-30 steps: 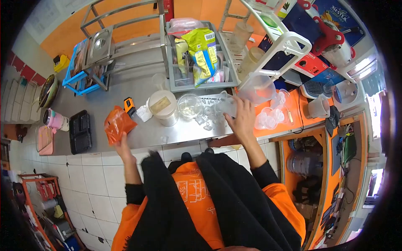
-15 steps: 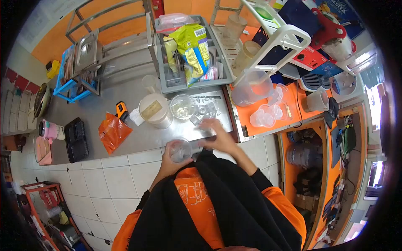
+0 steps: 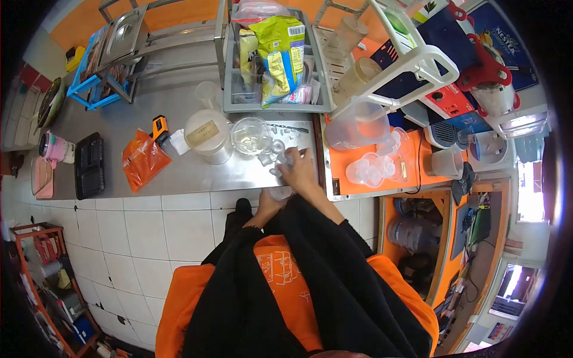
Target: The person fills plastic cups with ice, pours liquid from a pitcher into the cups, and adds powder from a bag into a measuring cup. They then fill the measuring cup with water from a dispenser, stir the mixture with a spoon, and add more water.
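My left hand point(image 3: 270, 206) is wrapped around a clear plastic cup point(image 3: 280, 193) just off the front edge of the steel counter, and my wrist and sleeve partly hide it. Over the counter, my right hand point(image 3: 301, 173) has its fingers curled in on a clear piece of ice point(image 3: 289, 160). Loose ice pieces point(image 3: 276, 147) and water lie on the steel around those fingertips. Just left of them stands a clear round container point(image 3: 250, 137) with clear contents. Beside that is a large translucent lidded tub point(image 3: 209, 138) with a tan label.
A grey divided tray point(image 3: 233, 89) holding a green snack-type bag point(image 3: 280, 59) sits behind. Leftward are an orange plastic bag point(image 3: 145, 160), a yellow-black tape measure point(image 3: 159, 128) and a black food tray point(image 3: 89, 167). Stacked clear cups point(image 3: 371, 170) and a pitcher point(image 3: 352, 134) stand right.
My left hand has brought the cup rightward and up, close to the counter edge beside my right hand. My right hand has lowered, its fingers closing among the ice. The view has shifted slightly.
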`<state>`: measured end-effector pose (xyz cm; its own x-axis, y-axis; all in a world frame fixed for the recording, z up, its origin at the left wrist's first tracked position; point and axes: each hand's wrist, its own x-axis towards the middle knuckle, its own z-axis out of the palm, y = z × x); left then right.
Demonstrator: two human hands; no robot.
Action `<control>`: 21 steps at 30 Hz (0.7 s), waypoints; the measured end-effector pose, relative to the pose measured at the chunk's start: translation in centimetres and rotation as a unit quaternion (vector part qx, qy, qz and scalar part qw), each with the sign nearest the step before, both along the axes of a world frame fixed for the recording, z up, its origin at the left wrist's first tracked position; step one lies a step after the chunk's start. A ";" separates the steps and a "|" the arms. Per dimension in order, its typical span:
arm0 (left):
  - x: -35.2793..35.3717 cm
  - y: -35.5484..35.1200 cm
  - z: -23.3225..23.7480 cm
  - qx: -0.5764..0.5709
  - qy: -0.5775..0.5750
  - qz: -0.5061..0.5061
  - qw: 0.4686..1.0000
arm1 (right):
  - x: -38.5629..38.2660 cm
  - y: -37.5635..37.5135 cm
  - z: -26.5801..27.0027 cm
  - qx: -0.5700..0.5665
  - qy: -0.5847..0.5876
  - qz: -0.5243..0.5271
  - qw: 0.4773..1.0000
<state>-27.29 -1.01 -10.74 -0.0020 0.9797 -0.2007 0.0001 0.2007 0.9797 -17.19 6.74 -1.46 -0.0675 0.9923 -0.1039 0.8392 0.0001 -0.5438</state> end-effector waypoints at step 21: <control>-1.6 -2.9 -3.6 -0.036 0.038 0.065 0.996 | -2.4 3.2 1.8 0.013 -0.025 0.081 0.996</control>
<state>-28.86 -3.92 -14.36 -0.1465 0.9530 -0.2653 0.0427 0.2740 0.9608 -19.61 9.94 0.38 -0.2218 0.9713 -0.0862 0.8527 0.1503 -0.5003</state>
